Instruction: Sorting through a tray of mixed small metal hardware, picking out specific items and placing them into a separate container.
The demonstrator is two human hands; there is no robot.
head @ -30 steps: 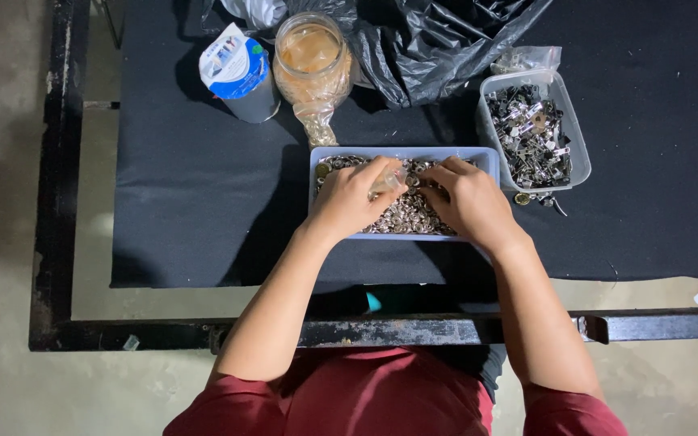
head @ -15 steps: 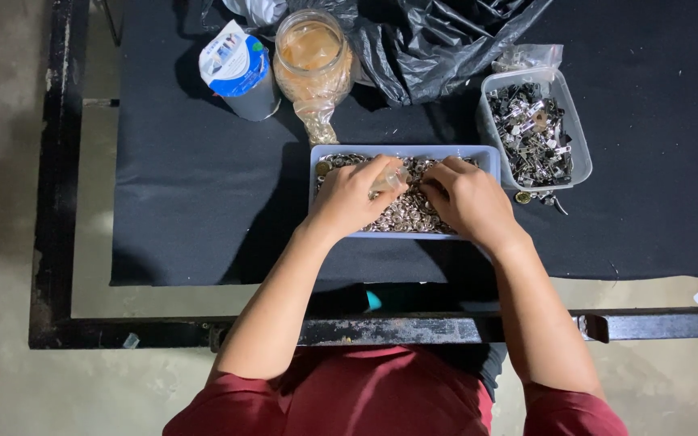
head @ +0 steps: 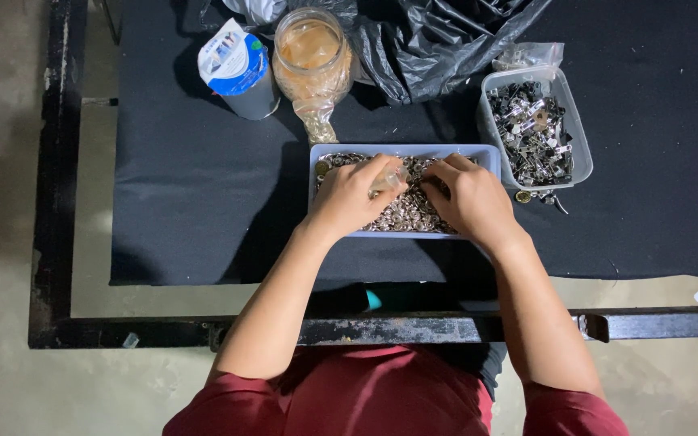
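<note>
at frame centre, the left hand pinches a small clear piece over the tray of metal rings; the right hand digs in, fingers curled, its hold hidden.

The person is reaching forward with both bare forearms, which are converging from the red short sleeves toward the middle of the view. The left hand is lying palm down with its knuckles up, the fingers curling inward and the thumb and forefinger pinching together near the fingertips. The right hand is sitting just beside it, also palm down, the fingers bending and pointing toward the left hand. The two hands are staying close, fingertips nearly meeting. Both wrists are holding fairly straight, the elbows bending out slightly near the body.
</note>
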